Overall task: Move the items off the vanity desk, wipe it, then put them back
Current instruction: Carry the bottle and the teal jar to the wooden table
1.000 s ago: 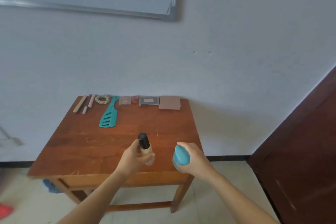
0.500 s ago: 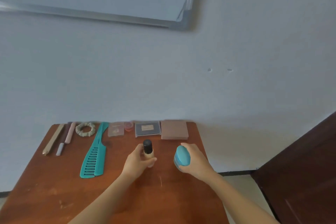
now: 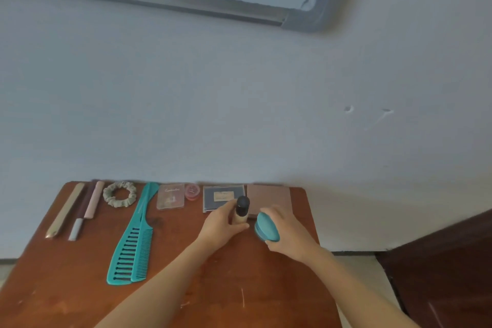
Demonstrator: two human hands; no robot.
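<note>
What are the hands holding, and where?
The left hand holds the small bottle by its beige body, below the black cap; the right hand holds the teal oval object round its back.

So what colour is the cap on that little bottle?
The cap is black, on a beige bottle; head view shows it.
</note>
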